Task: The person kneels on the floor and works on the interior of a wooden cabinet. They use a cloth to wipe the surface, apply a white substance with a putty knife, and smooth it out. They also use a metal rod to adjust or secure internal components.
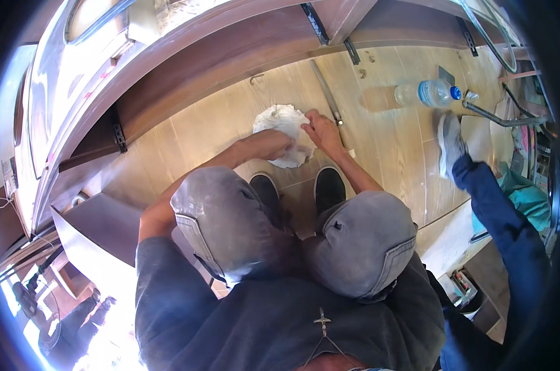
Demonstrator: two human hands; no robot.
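Note:
A roundish white thing with a crumpled, uneven edge (279, 117) lies on the floor just ahead of my shoes; I cannot tell whether it is a bag or a sheet. My left hand (271, 144) reaches across its middle with the fingers curled in, their tips hidden from me. At its right edge my right hand (323, 131) is closed, thumb and fingers pinched on the crumpled rim. A long, thin tool with a dull, dark blade-like body (326, 93) rests on the floor just beyond my right hand.
A clear water bottle with a blue cap (438, 93) lies at the right. Beside it, another person's leg and grey shoe (453, 139) reach in near a bent metal tube (506, 122). A brown wooden frame with black slide rails (317, 25) spans the far side. A panel (94, 247) stands at left.

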